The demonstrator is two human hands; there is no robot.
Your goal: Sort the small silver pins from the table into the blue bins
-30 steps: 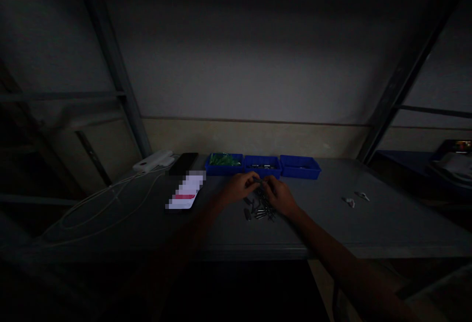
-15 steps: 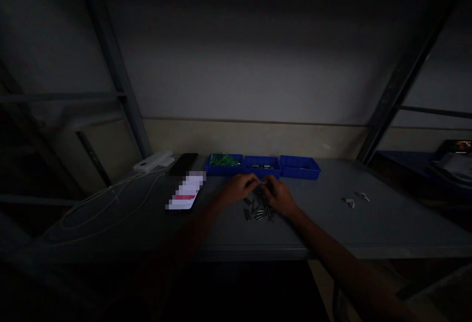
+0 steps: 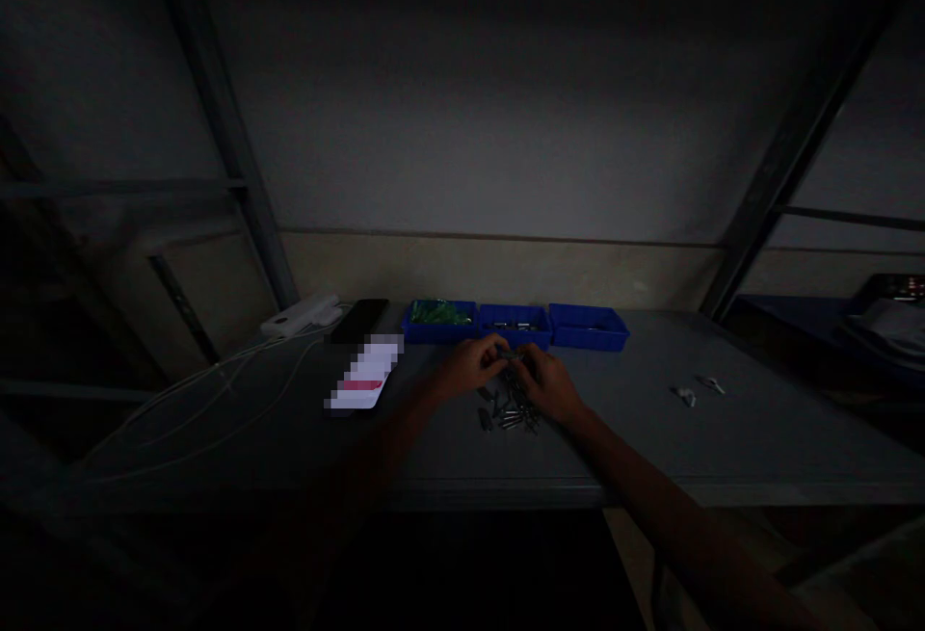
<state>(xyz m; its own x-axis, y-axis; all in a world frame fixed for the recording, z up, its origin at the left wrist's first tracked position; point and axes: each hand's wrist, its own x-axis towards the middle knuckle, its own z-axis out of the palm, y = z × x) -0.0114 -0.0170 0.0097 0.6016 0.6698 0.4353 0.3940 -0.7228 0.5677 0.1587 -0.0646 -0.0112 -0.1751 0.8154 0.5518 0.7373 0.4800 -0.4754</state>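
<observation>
The scene is very dim. My left hand and my right hand meet over the grey table, fingers curled together on a small metal piece pinched between them. Just below the hands lies a pile of small metal parts. Three blue trays stand in a row behind the hands: the left tray holds green pieces, the middle tray holds several metal parts, and what the right tray holds is too dark to make out.
A phone with a lit, blurred screen lies left of the hands, a dark phone and a white charger block with trailing white cables beyond it. Two small white items lie at right. Metal shelf posts flank the table.
Both hands stay together at the same spot; only slight finger movement on the small piece. The view has barely shifted.
</observation>
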